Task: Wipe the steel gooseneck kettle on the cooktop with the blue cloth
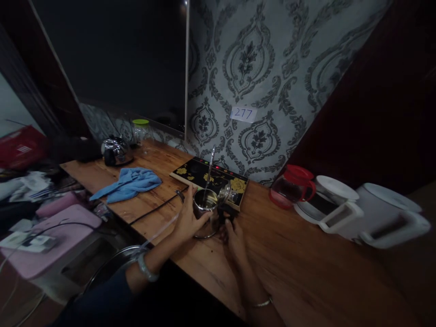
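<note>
A long brown wooden table (289,254) carries a black induction tray with gold flowers (204,175) and, just near of it, a small shiny steel kettle (205,211). The left hand (188,219) wraps its fingers around the kettle's left side. The right hand (233,236) grips its dark handle.

The only writing I can read is the number "277", handwritten on a small white paper slip (243,114) stuck to the patterned wallpaper (272,68) ahead of me.
</note>
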Demonstrator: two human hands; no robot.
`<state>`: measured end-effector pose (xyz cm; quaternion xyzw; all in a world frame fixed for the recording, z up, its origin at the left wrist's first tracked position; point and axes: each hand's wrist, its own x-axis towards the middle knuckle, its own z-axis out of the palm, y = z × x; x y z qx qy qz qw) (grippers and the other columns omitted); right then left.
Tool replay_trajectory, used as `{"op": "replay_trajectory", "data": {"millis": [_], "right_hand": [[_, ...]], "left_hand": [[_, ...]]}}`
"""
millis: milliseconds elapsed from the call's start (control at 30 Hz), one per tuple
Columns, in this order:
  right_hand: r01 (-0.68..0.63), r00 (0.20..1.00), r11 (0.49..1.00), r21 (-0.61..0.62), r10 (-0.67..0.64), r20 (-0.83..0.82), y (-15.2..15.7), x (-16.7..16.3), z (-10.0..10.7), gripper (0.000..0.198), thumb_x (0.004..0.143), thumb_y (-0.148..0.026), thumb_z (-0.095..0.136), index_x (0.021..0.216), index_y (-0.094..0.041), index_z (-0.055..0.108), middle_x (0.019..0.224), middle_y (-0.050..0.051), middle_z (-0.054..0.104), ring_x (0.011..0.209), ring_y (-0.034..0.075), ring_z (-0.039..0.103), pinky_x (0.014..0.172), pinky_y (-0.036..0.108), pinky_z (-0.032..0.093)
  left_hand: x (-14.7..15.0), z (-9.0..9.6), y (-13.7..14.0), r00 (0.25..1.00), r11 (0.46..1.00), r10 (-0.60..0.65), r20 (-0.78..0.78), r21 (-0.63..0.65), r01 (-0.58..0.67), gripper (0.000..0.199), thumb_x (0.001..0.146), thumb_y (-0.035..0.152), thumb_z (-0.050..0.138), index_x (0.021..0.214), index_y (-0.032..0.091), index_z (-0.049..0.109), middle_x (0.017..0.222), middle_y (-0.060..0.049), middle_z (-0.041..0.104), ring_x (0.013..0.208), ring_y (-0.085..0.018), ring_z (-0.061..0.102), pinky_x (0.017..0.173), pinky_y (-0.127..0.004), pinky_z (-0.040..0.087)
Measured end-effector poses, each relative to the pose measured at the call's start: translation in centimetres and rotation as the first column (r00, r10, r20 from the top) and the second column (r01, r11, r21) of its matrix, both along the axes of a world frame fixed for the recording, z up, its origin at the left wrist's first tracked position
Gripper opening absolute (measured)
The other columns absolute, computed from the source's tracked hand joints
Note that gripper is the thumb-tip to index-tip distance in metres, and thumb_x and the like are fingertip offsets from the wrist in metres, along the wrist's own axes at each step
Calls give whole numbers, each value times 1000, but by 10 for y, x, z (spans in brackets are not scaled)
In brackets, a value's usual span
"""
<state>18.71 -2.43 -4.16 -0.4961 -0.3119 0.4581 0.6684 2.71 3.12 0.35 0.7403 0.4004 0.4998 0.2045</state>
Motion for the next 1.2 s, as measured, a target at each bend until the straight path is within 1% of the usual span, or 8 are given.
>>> {"op": "replay_trajectory", "data": {"millis": [100,300,600,767,900,1033,1100,1200], "right_hand": [[8,1000,1000,1,-8,-20,1,-1,-1,60,66,-65,73,101,-17,65,55,-4,57,43,8,44,40,19,29],[-8,1000,1000,-8,8,-11,2,0,-3,59,69,-62,73,105,-17,64,55,-5,56,43,8,44,42,19,29],[0,999,1000,4,0,-46,2,-1,-4,56,67,-63,75,100,-18,64,56,-5,56,45,8,46,44,19,33],[0,1000,1000,-7,0,4,2,0,-2,59,69,-65,73,102,-17,65,54,-4,56,42,8,44,41,19,29],[-5,1000,1000,-27,5,-12,2,0,-2,63,67,-65,74,105,-17,64,54,-5,56,43,8,46,42,19,31],[13,1000,1000,-20,-13,-6,2,-1,-1,62,65,-67,74,101,-17,64,53,-5,56,42,8,45,41,19,30],[15,1000,1000,-16,-15,2,2,-1,0,62,65,-67,74,100,-17,64,53,-5,56,41,8,44,41,19,30],[9,1000,1000,-12,-9,6,2,-1,0,62,66,-67,73,101,-16,64,54,-5,56,42,8,44,40,19,29]], "left_hand": [[-5,7,14,996,995,-86,-23,-54,85,113,74,41,76,157,24,2,147,-17,47,136,-32,47,113,-52,37],[-12,17,35,974,970,-223,-33,-109,218,120,69,45,80,157,23,3,138,-16,56,127,-31,56,106,-49,44],[-9,10,33,980,975,-198,1,-102,197,112,71,44,78,157,22,9,139,-14,56,129,-29,54,109,-48,42],[-15,13,45,969,965,-237,-76,-138,225,107,67,55,79,153,16,29,144,-18,52,133,-34,51,112,-51,39],[-18,23,53,952,959,-244,-184,-192,209,98,58,58,83,139,13,51,149,-21,45,140,-39,41,115,-54,36],[-18,31,53,936,933,-260,-238,-310,181,98,57,59,82,138,14,51,155,-20,37,145,-40,32,118,-52,30],[-17,33,52,938,926,-276,-208,-318,202,95,57,57,82,136,15,51,152,-18,40,143,-39,34,118,-52,30],[-15,35,50,942,917,-311,-129,-300,262,86,59,53,82,132,18,53,139,-14,54,131,-34,50,112,-49,39]]}}
